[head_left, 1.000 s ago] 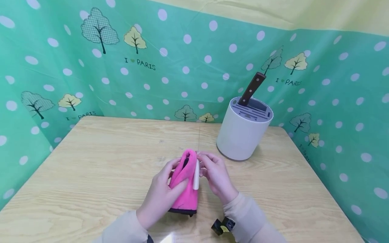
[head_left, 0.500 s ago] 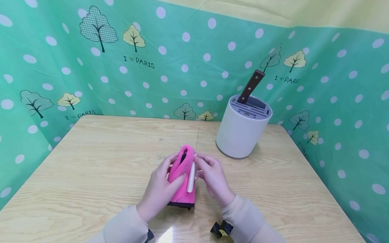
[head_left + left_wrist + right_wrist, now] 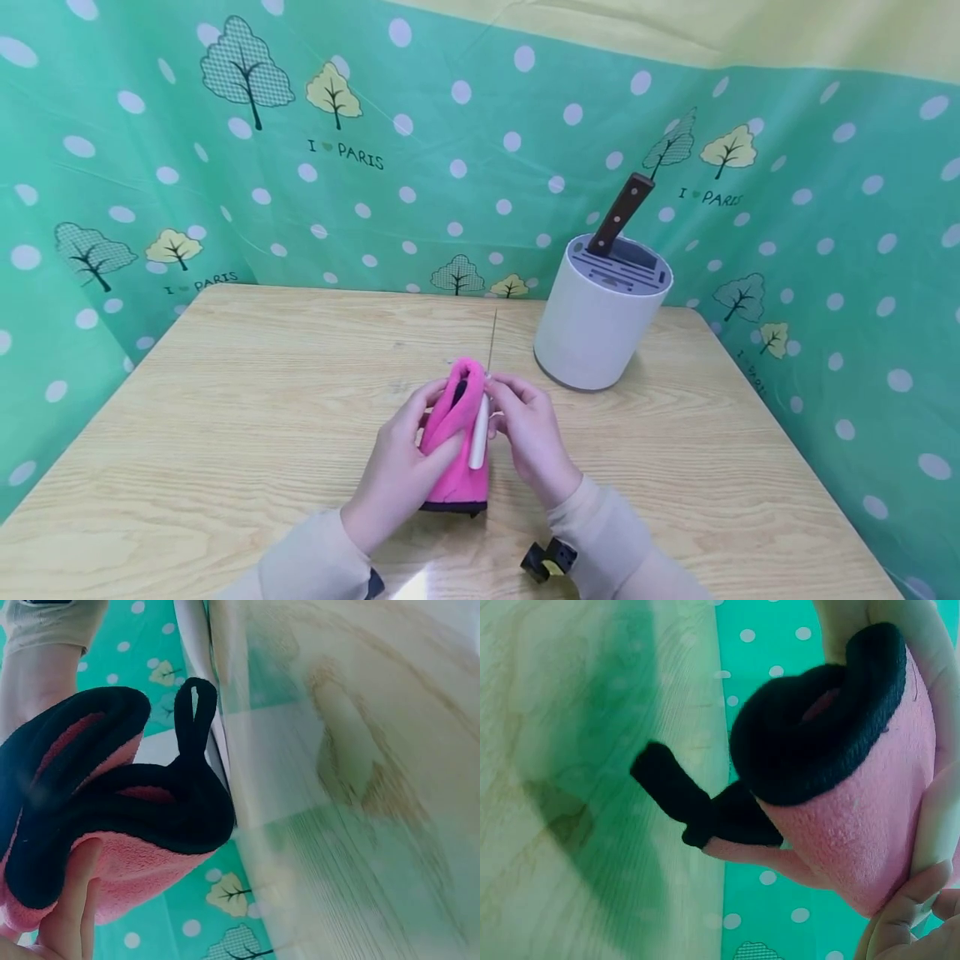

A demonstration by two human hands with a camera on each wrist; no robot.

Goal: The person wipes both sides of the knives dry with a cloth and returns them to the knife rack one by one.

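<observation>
A pink plush towel [image 3: 467, 487] with black edging is bunched upright at the middle front of the table, and my left hand [image 3: 397, 467] grips its left side. Against its right side lies a slim white handle [image 3: 478, 442]; a thin line like an edge-on blade [image 3: 492, 337] runs on from it, so it looks like a knife. My right hand [image 3: 534, 442] pinches it near the handle's upper end, against the cloth. In the left wrist view the towel's black border [image 3: 214, 817] and hanging loop [image 3: 193, 739] show. The right wrist view shows folded towel [image 3: 855, 825] over the fingers.
A white knife block [image 3: 592, 333] with a slotted grey top stands at the back right. One brown-handled knife [image 3: 621, 212] leans in it. The wooden table [image 3: 285, 383] backs onto a green dotted curtain [image 3: 435, 208]. A small black device [image 3: 551, 560] is by the right cuff.
The white handle swung left at its lower end half a second ago and has come partly back. Both hands moved slightly with the towel. Their holds look the same.
</observation>
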